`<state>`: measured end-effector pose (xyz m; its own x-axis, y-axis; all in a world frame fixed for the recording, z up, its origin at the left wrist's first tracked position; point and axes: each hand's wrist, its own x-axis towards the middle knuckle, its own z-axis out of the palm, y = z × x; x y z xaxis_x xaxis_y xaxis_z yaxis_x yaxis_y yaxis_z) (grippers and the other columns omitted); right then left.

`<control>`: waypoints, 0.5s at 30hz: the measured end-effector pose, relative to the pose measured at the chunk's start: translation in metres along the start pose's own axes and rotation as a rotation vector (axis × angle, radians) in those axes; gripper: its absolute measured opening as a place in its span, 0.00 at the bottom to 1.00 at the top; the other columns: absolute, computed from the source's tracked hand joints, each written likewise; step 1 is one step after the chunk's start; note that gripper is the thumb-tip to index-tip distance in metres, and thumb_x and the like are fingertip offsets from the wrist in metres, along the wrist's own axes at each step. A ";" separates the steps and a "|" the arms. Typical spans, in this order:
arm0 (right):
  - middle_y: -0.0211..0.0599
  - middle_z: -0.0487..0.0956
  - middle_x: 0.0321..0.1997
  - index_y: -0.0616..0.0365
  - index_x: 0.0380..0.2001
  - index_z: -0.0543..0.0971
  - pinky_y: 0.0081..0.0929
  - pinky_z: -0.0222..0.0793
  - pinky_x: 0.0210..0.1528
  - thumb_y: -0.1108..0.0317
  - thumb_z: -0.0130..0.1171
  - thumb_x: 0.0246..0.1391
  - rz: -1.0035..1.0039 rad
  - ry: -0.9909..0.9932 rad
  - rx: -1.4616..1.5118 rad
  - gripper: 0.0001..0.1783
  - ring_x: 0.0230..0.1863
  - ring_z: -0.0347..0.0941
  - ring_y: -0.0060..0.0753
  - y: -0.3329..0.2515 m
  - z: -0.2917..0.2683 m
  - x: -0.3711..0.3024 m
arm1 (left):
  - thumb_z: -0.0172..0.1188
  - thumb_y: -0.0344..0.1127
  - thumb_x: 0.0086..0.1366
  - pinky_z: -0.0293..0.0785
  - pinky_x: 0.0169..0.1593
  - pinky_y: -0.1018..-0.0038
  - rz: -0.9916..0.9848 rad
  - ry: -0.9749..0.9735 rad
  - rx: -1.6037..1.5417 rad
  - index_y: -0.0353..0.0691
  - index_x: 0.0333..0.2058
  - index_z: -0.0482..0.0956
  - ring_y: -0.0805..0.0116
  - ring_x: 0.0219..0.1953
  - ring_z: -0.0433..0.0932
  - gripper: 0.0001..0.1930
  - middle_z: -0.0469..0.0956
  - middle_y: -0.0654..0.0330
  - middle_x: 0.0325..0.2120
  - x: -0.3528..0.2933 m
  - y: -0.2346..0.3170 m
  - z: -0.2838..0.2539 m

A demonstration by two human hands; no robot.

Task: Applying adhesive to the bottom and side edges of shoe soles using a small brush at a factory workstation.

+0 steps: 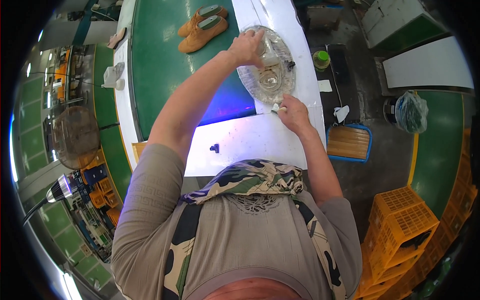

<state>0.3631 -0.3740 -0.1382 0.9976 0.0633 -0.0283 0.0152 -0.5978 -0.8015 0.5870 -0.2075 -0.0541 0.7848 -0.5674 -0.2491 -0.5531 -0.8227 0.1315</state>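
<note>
An oval silvery tray (290, 82), apparently wrapped in clear plastic, lies along the right side of the work surface. On its far left part, my left hand (246, 48) has thumb and fingers around the rim of a clear round container (261, 47). A second clear round dish (270, 80) sits nearer to me in the tray. My right hand (294, 114) is closed at the tray's near edge on a small brush (282, 109) with a pale handle; its tip points left. A small black clip (290, 65) is at the tray's right rim.
Two tan shoes (205, 31) stand on the green belt (160, 60) to the left. A small dark clip (214, 148) lies on the white surface before me. At right are a green-capped bottle (321, 59), a blue-framed stool (348, 143) and stacked orange crates (400, 220).
</note>
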 end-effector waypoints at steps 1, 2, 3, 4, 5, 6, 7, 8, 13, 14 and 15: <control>0.52 0.78 0.50 0.61 0.23 0.80 0.43 0.71 0.51 0.72 0.58 0.40 0.004 0.016 0.030 0.05 0.48 0.75 0.55 0.000 -0.001 -0.002 | 0.79 0.48 0.33 0.69 0.57 0.53 -0.019 -0.014 0.015 0.40 0.65 0.56 0.42 0.57 0.68 0.59 0.68 0.44 0.54 0.001 0.002 -0.001; 0.52 0.78 0.50 0.62 0.23 0.79 0.43 0.71 0.50 0.72 0.58 0.41 0.005 0.028 0.060 0.05 0.47 0.75 0.56 -0.005 -0.004 -0.003 | 0.79 0.48 0.33 0.69 0.57 0.53 -0.017 -0.012 0.018 0.40 0.65 0.56 0.42 0.57 0.68 0.59 0.68 0.44 0.54 0.000 0.001 -0.001; 0.52 0.78 0.50 0.62 0.23 0.79 0.43 0.71 0.50 0.72 0.58 0.41 0.004 0.032 0.060 0.05 0.47 0.75 0.56 -0.009 -0.009 -0.004 | 0.79 0.48 0.34 0.69 0.57 0.53 -0.010 -0.017 0.012 0.41 0.65 0.56 0.42 0.56 0.69 0.59 0.69 0.44 0.54 0.000 0.001 -0.001; 0.55 0.76 0.53 0.62 0.24 0.79 0.40 0.70 0.53 0.70 0.59 0.41 0.058 -0.041 0.077 0.06 0.51 0.74 0.55 -0.012 -0.015 -0.007 | 0.79 0.48 0.34 0.69 0.57 0.52 -0.003 -0.022 0.007 0.41 0.65 0.55 0.42 0.56 0.69 0.59 0.69 0.43 0.54 0.000 0.001 -0.002; 0.58 0.75 0.56 0.62 0.25 0.79 0.38 0.68 0.56 0.69 0.60 0.42 0.110 -0.114 0.091 0.08 0.55 0.73 0.55 -0.016 -0.022 -0.009 | 0.79 0.48 0.34 0.69 0.57 0.52 -0.001 -0.017 0.009 0.41 0.65 0.55 0.42 0.56 0.69 0.59 0.69 0.43 0.54 0.000 0.001 -0.001; 0.58 0.75 0.56 0.62 0.25 0.79 0.38 0.68 0.56 0.69 0.60 0.42 0.106 -0.109 0.089 0.08 0.55 0.73 0.55 -0.017 -0.023 -0.013 | 0.79 0.48 0.34 0.68 0.58 0.51 -0.008 -0.025 -0.006 0.41 0.65 0.55 0.42 0.58 0.68 0.60 0.68 0.44 0.55 -0.001 0.000 -0.001; 0.58 0.75 0.56 0.63 0.26 0.79 0.38 0.69 0.56 0.69 0.61 0.42 0.099 -0.073 0.120 0.08 0.54 0.73 0.55 -0.018 -0.025 -0.018 | 0.79 0.49 0.34 0.67 0.59 0.50 -0.014 -0.033 -0.022 0.42 0.66 0.54 0.42 0.59 0.67 0.60 0.67 0.44 0.56 -0.001 0.001 0.000; 0.59 0.75 0.55 0.64 0.26 0.79 0.37 0.69 0.55 0.68 0.61 0.42 0.086 -0.040 0.150 0.09 0.54 0.74 0.55 -0.020 -0.026 -0.022 | 0.79 0.49 0.34 0.67 0.59 0.50 -0.016 -0.024 -0.019 0.42 0.66 0.54 0.42 0.59 0.67 0.60 0.67 0.44 0.56 -0.002 -0.001 0.004; 0.52 0.78 0.45 0.62 0.26 0.79 0.39 0.70 0.48 0.68 0.60 0.42 0.075 0.019 0.134 0.08 0.45 0.75 0.53 -0.021 -0.031 -0.043 | 0.79 0.50 0.35 0.56 0.65 0.43 -0.034 -0.004 -0.037 0.42 0.67 0.53 0.45 0.66 0.57 0.61 0.59 0.48 0.63 -0.005 0.001 0.007; 0.47 0.79 0.37 0.61 0.25 0.78 0.41 0.71 0.43 0.69 0.59 0.42 0.057 0.057 0.129 0.07 0.38 0.76 0.52 -0.023 -0.032 -0.047 | 0.79 0.50 0.35 0.56 0.65 0.43 -0.045 0.007 -0.041 0.42 0.67 0.53 0.45 0.66 0.57 0.61 0.59 0.48 0.63 -0.007 0.000 0.009; 0.47 0.79 0.37 0.61 0.25 0.78 0.41 0.71 0.43 0.69 0.59 0.42 0.043 0.047 0.122 0.07 0.38 0.76 0.52 -0.026 -0.034 -0.051 | 0.78 0.50 0.35 0.55 0.66 0.42 -0.041 0.034 -0.023 0.42 0.67 0.53 0.45 0.66 0.57 0.61 0.58 0.48 0.64 -0.008 -0.001 0.010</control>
<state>0.3139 -0.3890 -0.0960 0.9993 0.0004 -0.0378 -0.0326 -0.4976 -0.8668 0.5784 -0.2014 -0.0619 0.8159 -0.5340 -0.2217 -0.5141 -0.8455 0.1444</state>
